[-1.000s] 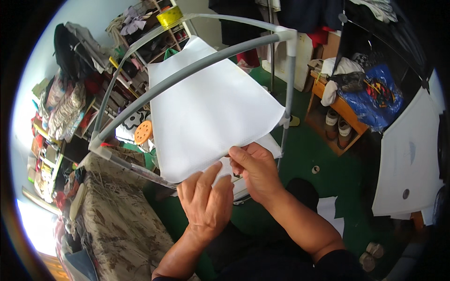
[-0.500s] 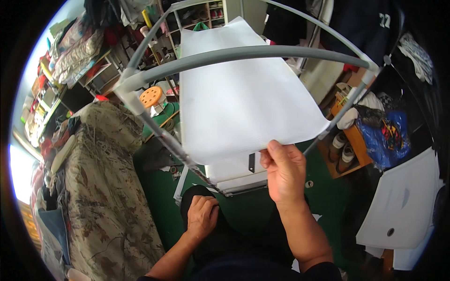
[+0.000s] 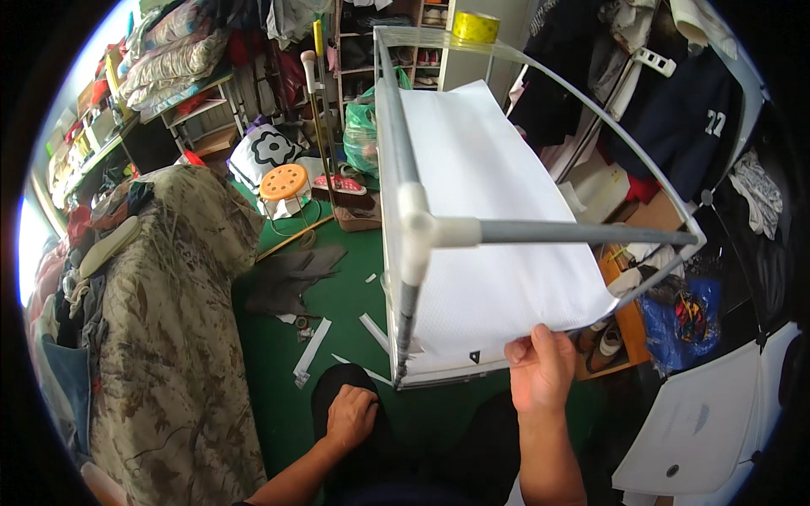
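A long white sheet lies inside a frame of grey pipes with white corner joints. My right hand pinches the sheet's near edge between thumb and fingers, at its right part. Below that edge a small black tab shows on a white surface. My left hand rests on my left knee, fingers laid loosely over it, holding nothing. On the frame's far top end sits a roll of yellow tape.
A camouflage-covered pile stands at the left. White strips and a dark cloth lie on the green floor. Beyond are an orange stool and a green bag. White panels lean at the right.
The view has shifted, so the pipe frame and sheet appear farther right, and the yellow tape now shows. My right hand still pinches the sheet's edge; my left stays on the knee.
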### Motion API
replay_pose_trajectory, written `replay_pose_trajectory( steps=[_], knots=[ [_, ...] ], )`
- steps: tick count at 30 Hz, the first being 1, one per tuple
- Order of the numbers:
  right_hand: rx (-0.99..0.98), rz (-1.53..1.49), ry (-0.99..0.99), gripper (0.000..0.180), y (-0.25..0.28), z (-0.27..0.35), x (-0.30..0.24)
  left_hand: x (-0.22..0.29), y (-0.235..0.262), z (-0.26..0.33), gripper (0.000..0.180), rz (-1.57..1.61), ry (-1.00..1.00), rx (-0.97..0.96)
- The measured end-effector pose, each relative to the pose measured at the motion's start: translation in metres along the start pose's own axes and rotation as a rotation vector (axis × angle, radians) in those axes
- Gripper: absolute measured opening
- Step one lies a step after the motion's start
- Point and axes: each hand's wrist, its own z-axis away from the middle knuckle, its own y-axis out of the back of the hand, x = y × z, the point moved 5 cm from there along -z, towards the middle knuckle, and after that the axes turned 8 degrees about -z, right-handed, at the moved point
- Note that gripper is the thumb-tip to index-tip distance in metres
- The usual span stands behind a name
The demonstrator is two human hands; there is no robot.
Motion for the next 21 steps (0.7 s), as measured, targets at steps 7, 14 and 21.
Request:
replay_pose_trajectory(
  steps=[7, 14, 21],
  knots=[
    [-0.001, 0.040, 0.047, 0.013, 0.007, -0.005, 0.004, -0.007, -0.010, -0.005, 0.017, -0.011, -0.017, -0.080],
    [0.078, -0.009, 0.085, 0.019, -0.003, -0.007, 0.007, -0.007, 0.007, -0.010, 0.014, -0.031, -0.081, -0.128],
    [0.178, 0.014, -0.250, 0.008, 0.008, 0.007, -0.001, 0.035, 0.089, -0.018, 0.011, 0.051, 0.029, -0.397]
  ],
)
